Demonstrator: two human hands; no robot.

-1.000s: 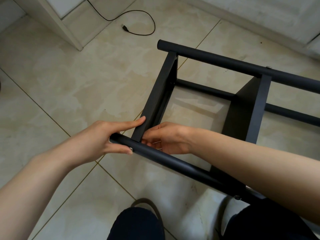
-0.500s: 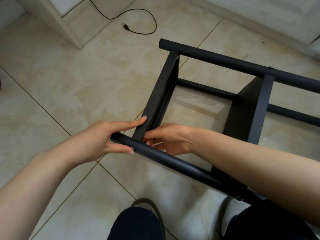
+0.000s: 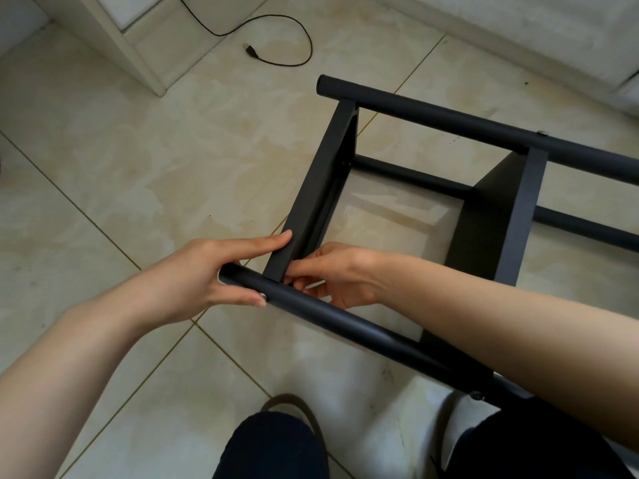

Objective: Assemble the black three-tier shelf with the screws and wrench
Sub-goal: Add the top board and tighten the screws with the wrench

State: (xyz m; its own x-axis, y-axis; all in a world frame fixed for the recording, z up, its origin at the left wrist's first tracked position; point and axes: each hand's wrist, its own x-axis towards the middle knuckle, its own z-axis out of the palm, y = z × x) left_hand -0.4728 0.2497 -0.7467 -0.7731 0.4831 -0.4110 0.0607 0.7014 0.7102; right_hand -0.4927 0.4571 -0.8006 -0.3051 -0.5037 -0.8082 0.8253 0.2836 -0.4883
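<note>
Little has changed: the left hand (image 3: pixel 204 274) still grips the pole (image 3: pixel 345 319) end, while the right hand (image 3: pixel 339 274) keeps pinching at the shelf panel (image 3: pixel 311 202) joint, probably seating a screw (image 3: pixel 262 296).

- The left hand (image 3: pixel 204 274) reaches in from the lower left, forearm bare, index finger stretched straight forward and thumb lying along below it, the two forming an open fork.
- The right hand (image 3: pixel 340 274) comes in from the right on a bare forearm that crosses the lower right corner; its fingers are curled inward toward the left hand, fingertips (image 3: pixel 294 271) bunched together in a pinch.
- Two dark-clad knees sit at the bottom edge.
</note>
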